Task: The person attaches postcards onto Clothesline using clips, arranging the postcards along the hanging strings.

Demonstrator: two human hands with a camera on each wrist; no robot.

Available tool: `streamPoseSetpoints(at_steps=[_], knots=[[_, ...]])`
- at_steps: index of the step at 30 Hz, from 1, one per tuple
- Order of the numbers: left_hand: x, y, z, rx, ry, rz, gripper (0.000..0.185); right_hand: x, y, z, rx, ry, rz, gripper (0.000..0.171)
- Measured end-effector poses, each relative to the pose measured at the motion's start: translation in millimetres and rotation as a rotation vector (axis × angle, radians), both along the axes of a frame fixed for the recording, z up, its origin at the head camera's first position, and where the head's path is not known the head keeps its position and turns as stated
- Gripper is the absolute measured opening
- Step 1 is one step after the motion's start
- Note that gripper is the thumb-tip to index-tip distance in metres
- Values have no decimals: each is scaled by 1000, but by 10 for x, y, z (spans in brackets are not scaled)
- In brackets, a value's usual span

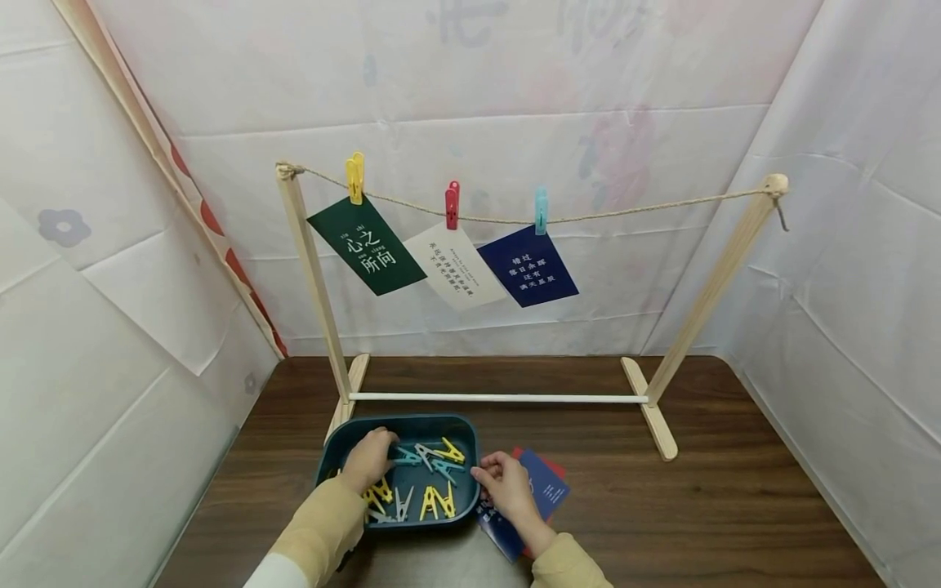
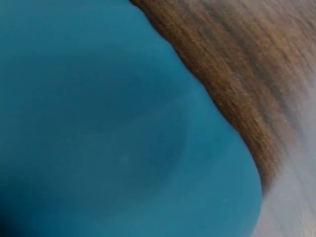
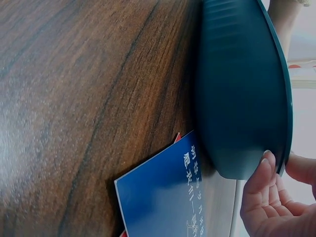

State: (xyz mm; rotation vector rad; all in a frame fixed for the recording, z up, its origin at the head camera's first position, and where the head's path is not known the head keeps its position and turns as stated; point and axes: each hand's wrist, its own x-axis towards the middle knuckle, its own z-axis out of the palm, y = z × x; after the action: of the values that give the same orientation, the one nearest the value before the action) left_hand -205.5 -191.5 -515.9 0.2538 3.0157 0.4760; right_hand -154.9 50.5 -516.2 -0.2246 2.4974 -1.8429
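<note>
A teal tray (image 1: 397, 421) sits on the dark wooden table (image 1: 698, 506) and holds several yellow, teal and grey clothespins (image 1: 437, 500). My left hand (image 1: 376, 454) reaches into the tray with its fingers bent down among the pegs; whether it holds one is hidden. My right hand (image 1: 488, 474) pinches the tray's right rim (image 3: 276, 123) between thumb and fingers (image 3: 259, 173). Under that hand lies a blue card (image 1: 550, 488) (image 3: 163, 197) on top of a red card (image 1: 560, 469). The left wrist view shows only the blurred tray wall (image 2: 98, 123) and table.
A wooden rack (image 1: 312, 269) stands behind the tray with a rope (image 1: 625, 214) strung across it. A yellow peg (image 1: 355, 177), a red peg (image 1: 452, 204) and a blue peg (image 1: 541, 210) hold a green card (image 1: 366, 245), a white card (image 1: 456, 265) and a navy card (image 1: 528, 265). White sheeting surrounds the table.
</note>
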Motion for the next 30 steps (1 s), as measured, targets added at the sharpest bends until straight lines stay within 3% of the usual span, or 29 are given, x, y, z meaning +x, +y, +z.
streamPoseSetpoints(at_steps=[13,20,30], knots=[[49,46,159,160,-86,-21,26,-18,0,-23,7,-29,-9,17],[80,96,171,292,-54,-59,27,-18,2,-37,4,-19,-13,18],[188,138,189,430,-46,-54,28,-6,-7,-54,2,-18,-26,19]])
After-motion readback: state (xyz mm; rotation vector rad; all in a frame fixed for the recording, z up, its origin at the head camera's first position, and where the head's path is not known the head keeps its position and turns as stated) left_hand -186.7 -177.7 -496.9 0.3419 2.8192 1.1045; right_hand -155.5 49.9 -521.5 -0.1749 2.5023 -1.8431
